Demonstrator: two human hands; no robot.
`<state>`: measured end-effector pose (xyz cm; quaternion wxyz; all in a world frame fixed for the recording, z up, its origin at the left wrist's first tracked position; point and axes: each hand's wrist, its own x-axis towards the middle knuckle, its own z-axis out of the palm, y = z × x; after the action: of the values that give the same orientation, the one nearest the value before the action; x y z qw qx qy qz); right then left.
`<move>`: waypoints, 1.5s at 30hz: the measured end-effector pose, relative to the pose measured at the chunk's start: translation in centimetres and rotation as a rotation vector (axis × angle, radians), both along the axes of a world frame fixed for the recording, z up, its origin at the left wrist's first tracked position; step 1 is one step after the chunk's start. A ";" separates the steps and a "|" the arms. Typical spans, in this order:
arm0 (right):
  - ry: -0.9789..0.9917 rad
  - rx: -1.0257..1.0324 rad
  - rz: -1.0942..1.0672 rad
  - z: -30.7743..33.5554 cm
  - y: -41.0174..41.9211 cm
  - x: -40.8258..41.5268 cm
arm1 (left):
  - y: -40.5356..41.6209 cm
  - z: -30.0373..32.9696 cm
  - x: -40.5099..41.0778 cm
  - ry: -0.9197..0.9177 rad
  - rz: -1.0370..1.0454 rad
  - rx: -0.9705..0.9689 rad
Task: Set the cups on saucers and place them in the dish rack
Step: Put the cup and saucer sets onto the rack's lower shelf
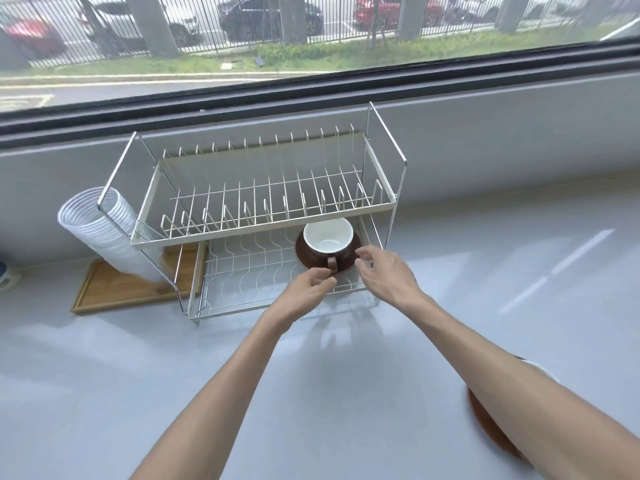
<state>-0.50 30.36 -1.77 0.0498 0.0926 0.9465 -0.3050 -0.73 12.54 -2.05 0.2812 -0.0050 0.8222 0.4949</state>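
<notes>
Cup (328, 237) sits on saucer (349, 263) in dish rack (221, 271) lower tier, right end, handle facing front for easy reach. Left hand (308, 289) fingers loosely curled by handle, right hand (384, 271) fingers spread w/ nothing held. 2nd saucer (485, 424) waits on bench (104, 375), partly hidden.

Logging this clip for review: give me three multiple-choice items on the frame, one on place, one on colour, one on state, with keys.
1. Where is the cup on its saucer?
A upper tier
B lower tier of the dish rack
C wooden tray

2. The cup's inside is:
A white
B blue
C black

3. The cup stands:
A upside down
B on its side
C upright

Key: B, it sits on the lower wire shelf; A, the bowl shows white; C, its open mouth faces up, with the left hand and right hand close by.
</notes>
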 end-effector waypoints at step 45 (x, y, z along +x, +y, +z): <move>-0.102 -0.033 -0.538 -7.7 19.3 25.5 | 22.0 -7.6 17.4 0.187 -0.345 -0.155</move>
<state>24.98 49.69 -9.45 0.0161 0.3551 0.8791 -0.3175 16.66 34.53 -9.65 0.2831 0.1602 0.8690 0.3729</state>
